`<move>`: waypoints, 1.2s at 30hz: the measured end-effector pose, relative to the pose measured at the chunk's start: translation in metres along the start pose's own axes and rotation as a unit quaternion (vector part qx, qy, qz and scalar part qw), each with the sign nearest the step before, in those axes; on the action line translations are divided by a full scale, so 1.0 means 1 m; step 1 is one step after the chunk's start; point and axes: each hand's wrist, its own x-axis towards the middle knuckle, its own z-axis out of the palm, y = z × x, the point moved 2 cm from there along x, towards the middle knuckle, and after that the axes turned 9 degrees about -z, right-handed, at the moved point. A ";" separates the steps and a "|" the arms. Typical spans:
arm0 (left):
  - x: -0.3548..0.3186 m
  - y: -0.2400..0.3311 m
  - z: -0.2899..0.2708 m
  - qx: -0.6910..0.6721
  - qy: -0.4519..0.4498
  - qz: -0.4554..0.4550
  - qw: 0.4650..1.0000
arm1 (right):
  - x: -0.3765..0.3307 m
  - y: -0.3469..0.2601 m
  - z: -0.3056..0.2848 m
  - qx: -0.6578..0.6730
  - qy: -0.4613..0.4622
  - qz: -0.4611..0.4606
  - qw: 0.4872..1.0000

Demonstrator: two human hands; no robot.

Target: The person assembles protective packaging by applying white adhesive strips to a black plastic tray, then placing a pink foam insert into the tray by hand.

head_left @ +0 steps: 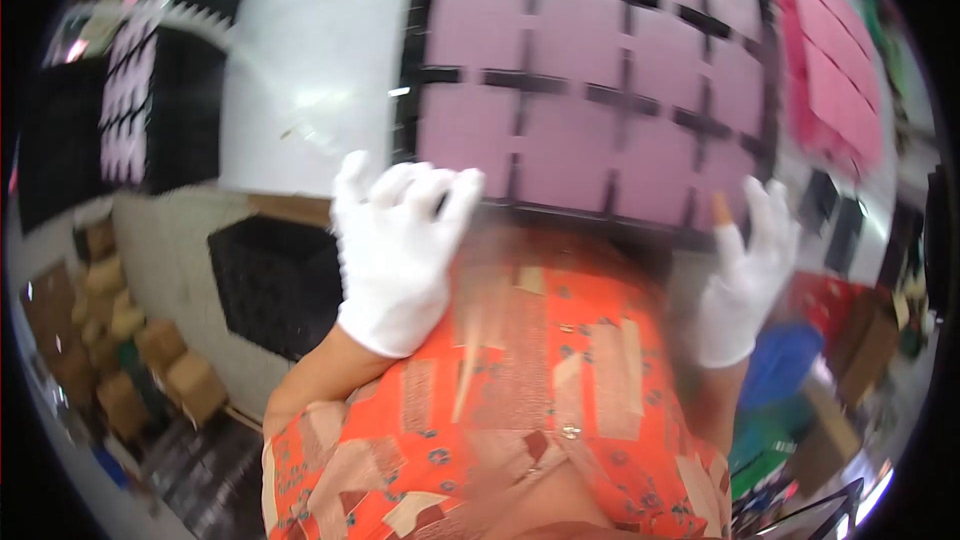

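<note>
My left hand point(400, 250) and right hand point(745, 280) are flanking a tray point(570, 217), near edge running crosswise, its long axis and my grip impossible to tell.

A large, roughly rectangular black tray point(600, 222) lies on a white counter point(310, 70), directly in front of the wearer. Black strips, broken by short gaps, divide it into a grid. Flat pink panels point(567, 145) fill the spaces, four across in three visible rows; the far row runs out of view. The surface is slightly blurred.
</note>
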 end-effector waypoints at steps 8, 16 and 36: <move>-0.019 0.008 -0.008 0.004 0.053 -0.050 0.997 | -0.011 -0.003 0.003 0.033 0.016 0.002 0.999; 0.007 -0.012 -0.013 0.005 0.069 -0.027 0.997 | -0.002 0.001 0.007 0.012 0.012 0.025 1.000; 0.019 -0.012 -0.023 0.053 0.027 0.019 0.998 | 0.001 -0.012 0.004 -0.043 0.002 0.016 0.999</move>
